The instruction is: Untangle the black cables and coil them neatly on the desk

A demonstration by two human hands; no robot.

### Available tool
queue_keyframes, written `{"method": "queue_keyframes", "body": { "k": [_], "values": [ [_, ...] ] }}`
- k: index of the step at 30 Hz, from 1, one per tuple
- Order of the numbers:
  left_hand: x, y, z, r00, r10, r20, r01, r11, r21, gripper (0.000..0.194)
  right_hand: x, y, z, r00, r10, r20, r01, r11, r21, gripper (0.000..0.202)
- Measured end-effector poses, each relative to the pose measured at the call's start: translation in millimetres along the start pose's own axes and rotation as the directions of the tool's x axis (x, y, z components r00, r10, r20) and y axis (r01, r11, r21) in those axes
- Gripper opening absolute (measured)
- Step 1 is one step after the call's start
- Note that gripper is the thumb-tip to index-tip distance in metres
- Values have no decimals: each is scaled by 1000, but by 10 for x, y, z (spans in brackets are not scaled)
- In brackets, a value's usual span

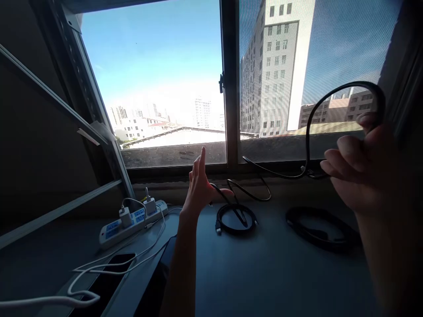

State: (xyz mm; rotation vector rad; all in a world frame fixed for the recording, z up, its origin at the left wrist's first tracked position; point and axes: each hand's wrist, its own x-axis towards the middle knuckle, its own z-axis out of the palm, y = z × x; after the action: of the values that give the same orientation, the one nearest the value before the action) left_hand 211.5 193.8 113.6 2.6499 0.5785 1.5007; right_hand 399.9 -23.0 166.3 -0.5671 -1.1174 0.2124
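My right hand (pixel 360 163), raised at the right, is closed around a black cable (pixel 308 132). From that grip the cable arches up in a loop, drops, and trails left in loose bends in front of the window sill. My left hand (pixel 198 191) stands upright near the middle with its fingers stretched and thumb pointing right. The cable passes by its thumb; whether they touch I cannot tell. Just below lies a coiled black cable (pixel 234 232) with a USB-type plug at its left side. Whether it joins the held cable is unclear.
Another black cable coil (pixel 317 240) lies on the table (pixel 264 277) at right. On the left are a white power strip (pixel 135 224) with two chargers, white cords (pixel 145 252), and dark phone-like devices (pixel 112 279). A framed window (pixel 231 88) rises behind; metal bars (pixel 56 92) cross the left.
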Motion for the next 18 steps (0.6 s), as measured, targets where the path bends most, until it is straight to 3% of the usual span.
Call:
{"method": "queue_keyframes", "body": {
  "k": [5,10,13,18],
  "values": [
    [-33,-106,-19,999,-43,22,43,999,8,115,8,8,-58,1000,-4,-26,4,1000,8,17],
    [-71,-82,70,990,-41,137,46,998,-40,119,-76,-4,97,999,0,-43,3,998,61,8],
    [-87,-65,144,981,-7,194,20,998,-63,117,-136,-19,208,997,16,-77,-8,994,106,14],
    [-86,23,269,990,67,127,-57,995,-80,108,-259,-83,397,992,84,-97,-67,983,173,11]
  ]
}}
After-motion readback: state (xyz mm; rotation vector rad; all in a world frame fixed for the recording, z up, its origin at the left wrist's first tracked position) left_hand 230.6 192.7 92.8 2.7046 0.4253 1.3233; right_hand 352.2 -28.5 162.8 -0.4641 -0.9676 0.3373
